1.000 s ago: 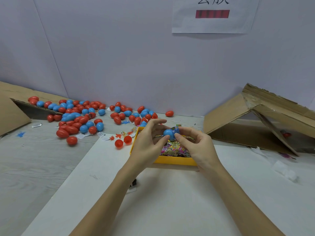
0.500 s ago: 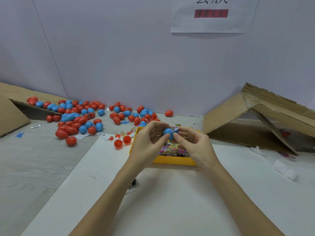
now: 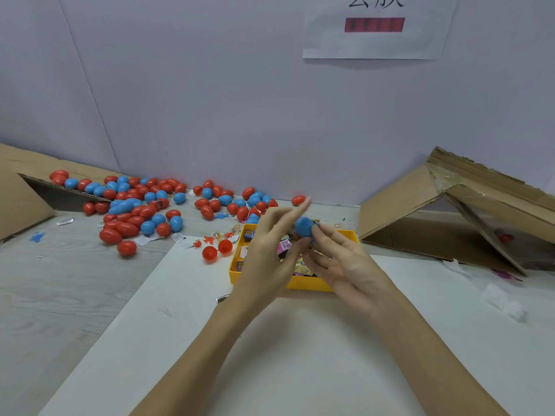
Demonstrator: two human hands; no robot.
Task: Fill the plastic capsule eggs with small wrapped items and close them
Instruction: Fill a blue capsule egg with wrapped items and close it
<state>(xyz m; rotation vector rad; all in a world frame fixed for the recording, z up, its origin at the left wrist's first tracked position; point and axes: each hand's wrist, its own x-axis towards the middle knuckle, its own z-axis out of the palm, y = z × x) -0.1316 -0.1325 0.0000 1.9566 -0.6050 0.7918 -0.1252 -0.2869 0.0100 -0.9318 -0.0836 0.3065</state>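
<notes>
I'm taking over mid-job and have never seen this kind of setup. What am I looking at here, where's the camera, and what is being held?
There is no machine: a person works with two bare hands, filmed by one camera worn on the head, looking down. The left hand and right hand together hold a blue plastic capsule egg over a yellow plastic tray of small colourful wrapped packets. Behind lies a heap of red and blue eggs. An opened red egg lies beside the tray, and torn cardboard boxes stand at both sides.
</notes>
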